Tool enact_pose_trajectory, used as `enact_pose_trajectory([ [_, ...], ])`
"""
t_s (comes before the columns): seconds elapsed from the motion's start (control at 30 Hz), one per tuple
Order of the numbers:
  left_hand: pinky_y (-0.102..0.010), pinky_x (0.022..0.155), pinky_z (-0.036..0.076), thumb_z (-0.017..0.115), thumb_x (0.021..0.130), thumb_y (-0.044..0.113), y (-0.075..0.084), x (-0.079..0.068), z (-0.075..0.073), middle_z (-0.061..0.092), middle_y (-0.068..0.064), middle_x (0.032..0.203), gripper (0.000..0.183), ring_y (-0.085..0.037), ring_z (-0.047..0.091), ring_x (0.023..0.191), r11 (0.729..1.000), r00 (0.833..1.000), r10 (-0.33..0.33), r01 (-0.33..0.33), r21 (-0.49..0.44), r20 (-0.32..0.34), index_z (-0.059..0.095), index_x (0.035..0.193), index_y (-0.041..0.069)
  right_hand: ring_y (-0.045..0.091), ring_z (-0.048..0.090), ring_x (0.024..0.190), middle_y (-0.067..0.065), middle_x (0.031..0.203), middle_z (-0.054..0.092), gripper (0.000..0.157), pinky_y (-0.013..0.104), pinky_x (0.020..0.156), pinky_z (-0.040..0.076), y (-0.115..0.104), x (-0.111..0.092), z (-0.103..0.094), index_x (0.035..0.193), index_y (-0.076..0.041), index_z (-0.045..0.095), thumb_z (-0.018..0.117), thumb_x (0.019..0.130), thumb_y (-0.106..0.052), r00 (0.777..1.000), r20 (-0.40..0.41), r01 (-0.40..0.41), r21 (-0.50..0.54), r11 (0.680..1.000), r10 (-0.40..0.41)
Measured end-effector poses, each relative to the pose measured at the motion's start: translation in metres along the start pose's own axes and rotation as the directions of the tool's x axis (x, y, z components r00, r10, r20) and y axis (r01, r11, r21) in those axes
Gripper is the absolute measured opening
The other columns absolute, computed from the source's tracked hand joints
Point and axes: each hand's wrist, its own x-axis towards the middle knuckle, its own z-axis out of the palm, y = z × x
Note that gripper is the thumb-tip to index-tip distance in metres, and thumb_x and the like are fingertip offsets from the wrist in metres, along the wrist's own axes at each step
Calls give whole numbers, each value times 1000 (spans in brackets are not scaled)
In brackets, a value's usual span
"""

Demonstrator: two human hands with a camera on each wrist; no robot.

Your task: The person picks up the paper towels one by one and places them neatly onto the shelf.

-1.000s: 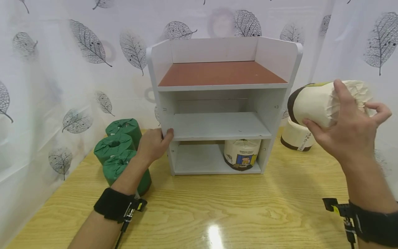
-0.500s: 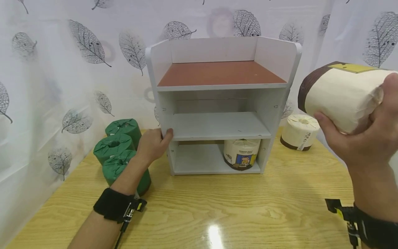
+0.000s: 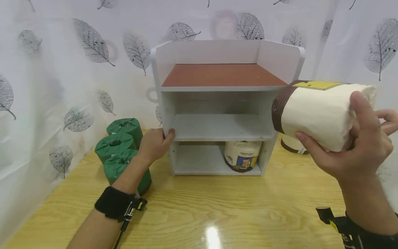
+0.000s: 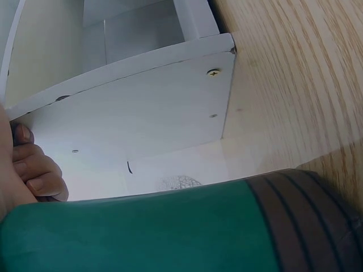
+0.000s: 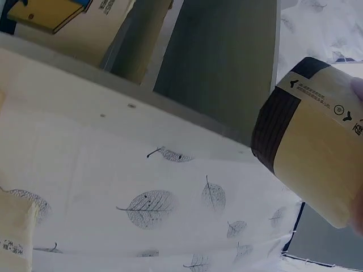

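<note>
1. To the right of the shelf unit (image 3: 217, 126), the right hand (image 3: 362, 148) gripped a cream roll (image 3: 317, 116), tipped sideways, thumb and fingers spread wide around it.
2. At the unit's left edge, the left hand (image 3: 152, 145) was curled round the side panel (image 4: 142, 107).
3. Steady handling likely needed firm bracing there and the roll's brown end (image 3: 281, 109) clear of the unit.

The roll (image 3: 317, 119) you hold is cream with a dark brown band (image 3: 282, 109) and yellow patch (image 3: 318, 85). You face green rolls (image 3: 122, 166), a white shelf (image 3: 217, 126) topped rust-red, a yellow wood-grained table (image 3: 224, 204) and a white curtain (image 3: 337, 52) with dark leaf prints (image 3: 93, 42).
</note>
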Motion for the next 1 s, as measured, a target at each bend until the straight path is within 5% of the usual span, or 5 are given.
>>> enact_pose_trajectory([
  [0.2, -27, 38, 22, 40, 102, 37, -1, 0, -1, 35, 5, 44, 53, -11, 29, 38, 1000, 1000, -12, 12, 2, -3, 38, 54, 14, 33, 52, 61, 21, 58, 59, 86, 37, 95, 26, -17, -2, 8, 125, -4, 62, 69, 75, -74, 901, 396, 117, 167, 979, -175],
  [0.43, -28, 39, 24, 40, 102, 38, -2, -2, 1, 34, 6, 45, 53, -11, 31, 39, 1000, 1000, -20, 20, 3, 8, 38, 55, 15, 19, 57, 62, 3, 64, 59, 87, 52, 86, 27, -21, 3, 23, 151, -14, 40, 67, 84, -62, 503, 829, 230, 145, 962, -245],
  [0.53, -27, 39, 23, 40, 102, 38, 1, -2, 1, 35, 6, 45, 52, -11, 30, 40, 1000, 1000, -15, 15, 3, 10, 38, 55, 15, 17, 58, 66, -4, 61, 53, 97, 53, 87, 27, -22, 2, 29, 153, -19, 37, 83, 72, -47, 403, 898, 254, 76, 964, -177],
  [0.8, -27, 39, 23, 40, 102, 38, 3, -4, 0, 34, 6, 45, 51, -11, 30, 40, 1000, 1000, -25, 25, 8, 3, 38, 56, 15, 17, 56, 61, -6, 55, 49, 99, 55, 91, 29, -20, -4, 51, 153, -26, 37, 88, 70, -40, 331, 942, 281, -42, 959, -56],
  [1.0, -27, 39, 23, 39, 102, 38, 3, -4, -1, 34, 6, 46, 51, -10, 30, 40, 1000, 1000, -12, 12, 18, 9, 39, 58, 15, 31, 67, 95, 11, 92, 71, 92, 56, 97, 34, -5, -14, 59, 149, -20, 45, 90, 70, -34, 460, 882, 189, 13, 982, -100],
])
